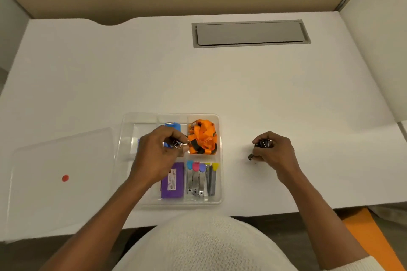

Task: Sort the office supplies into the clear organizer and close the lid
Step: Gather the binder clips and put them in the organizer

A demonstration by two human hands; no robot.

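Note:
The clear organizer [217, 200] sits open on the white desk near its front edge. Its back right compartment holds an orange lanyard [203, 135]; the front ones hold a purple box [172, 180] and several staple removers with coloured tips [201, 179]. A blue item [174, 126] lies in the back middle compartment. My left hand [158, 154] hovers over that compartment, pinching binder clips [178, 144] by their wire handles. To the right of the organizer, my right hand [275, 152] is closed around black binder clips [263, 143], and one more clip [251, 157] lies beneath its fingers.
The clear lid [61, 160] with a red dot lies flat to the left of the organizer. A grey cable hatch [250, 33] is set into the desk at the back. A white partition stands at the right, and an orange mat [372, 237] shows below the desk edge.

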